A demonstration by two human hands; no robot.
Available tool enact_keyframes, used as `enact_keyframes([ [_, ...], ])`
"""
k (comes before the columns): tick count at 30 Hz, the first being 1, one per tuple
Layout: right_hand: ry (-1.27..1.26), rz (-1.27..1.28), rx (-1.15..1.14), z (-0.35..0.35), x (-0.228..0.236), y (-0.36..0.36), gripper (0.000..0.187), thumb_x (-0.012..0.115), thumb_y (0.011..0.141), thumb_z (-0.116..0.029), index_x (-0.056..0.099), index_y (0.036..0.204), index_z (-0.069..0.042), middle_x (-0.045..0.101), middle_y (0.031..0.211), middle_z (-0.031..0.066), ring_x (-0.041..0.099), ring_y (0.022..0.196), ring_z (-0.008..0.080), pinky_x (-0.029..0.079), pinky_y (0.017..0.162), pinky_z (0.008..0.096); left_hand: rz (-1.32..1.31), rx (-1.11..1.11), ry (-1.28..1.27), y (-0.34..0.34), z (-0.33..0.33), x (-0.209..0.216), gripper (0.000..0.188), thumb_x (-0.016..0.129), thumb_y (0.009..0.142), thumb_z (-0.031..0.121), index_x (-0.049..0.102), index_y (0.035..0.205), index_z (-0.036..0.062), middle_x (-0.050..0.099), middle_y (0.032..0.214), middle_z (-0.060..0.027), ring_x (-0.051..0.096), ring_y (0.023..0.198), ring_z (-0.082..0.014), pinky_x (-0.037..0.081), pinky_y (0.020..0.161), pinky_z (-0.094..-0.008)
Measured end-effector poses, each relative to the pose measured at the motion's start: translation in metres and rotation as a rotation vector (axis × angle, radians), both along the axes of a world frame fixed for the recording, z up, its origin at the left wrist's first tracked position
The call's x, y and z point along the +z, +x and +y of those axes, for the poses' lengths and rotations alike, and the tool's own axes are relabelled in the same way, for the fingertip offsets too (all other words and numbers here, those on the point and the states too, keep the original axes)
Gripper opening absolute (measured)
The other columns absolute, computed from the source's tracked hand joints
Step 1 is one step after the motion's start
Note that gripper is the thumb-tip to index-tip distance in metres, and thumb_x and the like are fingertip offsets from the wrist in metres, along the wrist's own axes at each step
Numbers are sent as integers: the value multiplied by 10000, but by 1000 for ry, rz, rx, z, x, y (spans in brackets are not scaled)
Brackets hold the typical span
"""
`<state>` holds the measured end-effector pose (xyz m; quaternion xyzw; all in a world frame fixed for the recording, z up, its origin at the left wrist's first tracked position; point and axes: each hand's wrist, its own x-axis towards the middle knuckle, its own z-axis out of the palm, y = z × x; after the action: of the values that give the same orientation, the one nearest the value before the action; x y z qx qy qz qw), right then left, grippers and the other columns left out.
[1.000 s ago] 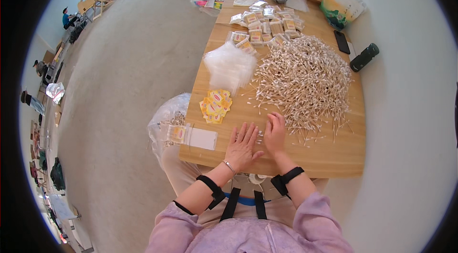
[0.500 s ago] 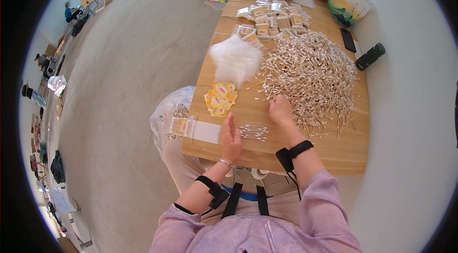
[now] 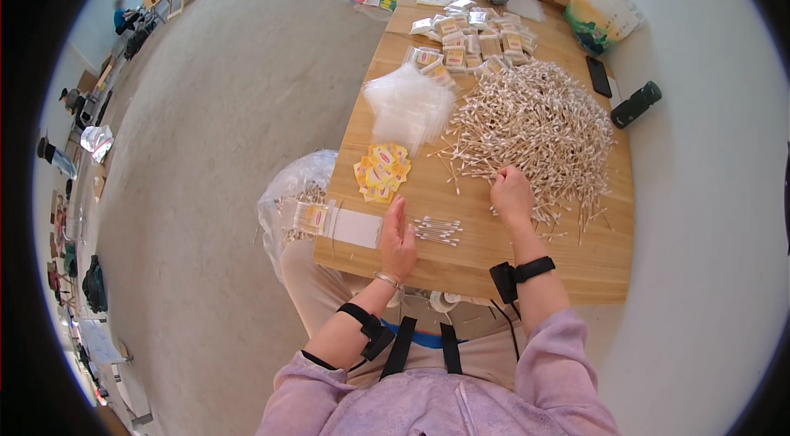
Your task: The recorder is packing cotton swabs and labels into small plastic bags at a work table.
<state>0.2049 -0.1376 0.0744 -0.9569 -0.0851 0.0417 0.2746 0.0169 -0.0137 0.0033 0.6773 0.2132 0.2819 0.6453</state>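
Observation:
A large heap of cotton swabs (image 3: 539,132) with wooden sticks covers the right side of the table. At its near left edge my right hand (image 3: 512,194) is closed, fingertips bent inward; what they hold, if anything, is hidden. My left hand (image 3: 398,240) rests on its edge with fingers stretched out, holding nothing. Just right of its palm lies a small row of cotton swabs (image 3: 438,230). To its left are a white card (image 3: 357,229) and a clear packet of swabs with a yellow label (image 3: 311,218). Yellow paper labels (image 3: 383,173) lie piled beyond the left fingertips.
Clear plastic bags (image 3: 409,107) lie stacked beyond the labels, with filled swab packets (image 3: 473,41) behind. A black phone (image 3: 599,76) and dark cylinder (image 3: 636,104) lie by the right wall. A plastic bag of swabs (image 3: 300,189) hangs beside the table's left edge.
My right hand has shifted right along the near edge of the heap. A few swabs at the heap's left edge lie differently. My left hand stays put.

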Motion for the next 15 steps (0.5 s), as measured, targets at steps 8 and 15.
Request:
enact_keyframes([
  [8, 36, -146, 537, 8, -31, -62, 110, 636, 785, -177, 653, 783, -68, 605, 884, 124, 567, 898, 319, 474, 772, 409, 6, 19, 16, 1, -1, 0, 544, 420, 813, -94, 352, 1349, -30, 353, 1414, -180, 352, 1324, -263, 288, 1099, -349],
  [15, 74, -41, 289, 35, -29, -43, 179, 659, 775, -248, 651, 797, -71, 610, 918, 121, 568, 925, 303, 466, 811, 402, 8, 26, 60, 3, -2, 4, 518, 453, 809, -73, 394, 1321, -23, 384, 1393, -181, 372, 1308, -275, 313, 1081, -349],
])
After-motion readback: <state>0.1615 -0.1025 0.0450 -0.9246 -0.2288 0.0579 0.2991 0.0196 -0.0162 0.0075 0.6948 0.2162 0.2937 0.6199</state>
